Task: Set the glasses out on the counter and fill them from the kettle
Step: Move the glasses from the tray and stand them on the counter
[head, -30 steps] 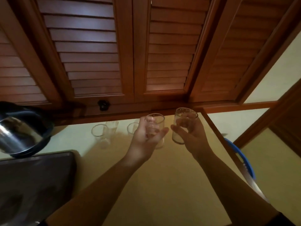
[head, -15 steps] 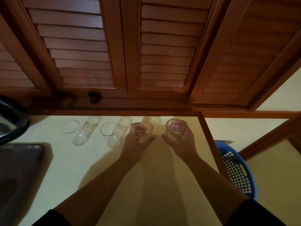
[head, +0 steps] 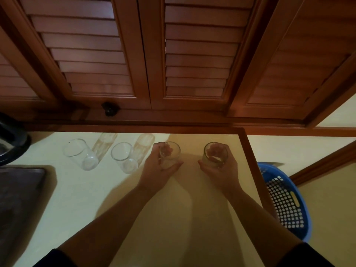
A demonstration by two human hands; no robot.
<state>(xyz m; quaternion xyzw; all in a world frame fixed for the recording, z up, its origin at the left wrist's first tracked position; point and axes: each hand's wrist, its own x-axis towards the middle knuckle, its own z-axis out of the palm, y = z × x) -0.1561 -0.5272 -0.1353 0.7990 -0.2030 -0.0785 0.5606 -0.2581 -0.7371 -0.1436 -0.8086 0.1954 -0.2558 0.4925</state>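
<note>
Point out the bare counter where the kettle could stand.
Free: the counter between the dark tray and the left forearm, in front of the two loose glasses. Crowded: the back row, where both hands grip glasses.

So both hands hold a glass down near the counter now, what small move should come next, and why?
Probably let go of both. The left hand and right hand each wrap a glass upright, in line with two empty glasses on the counter. The kettle waits far left.
</note>
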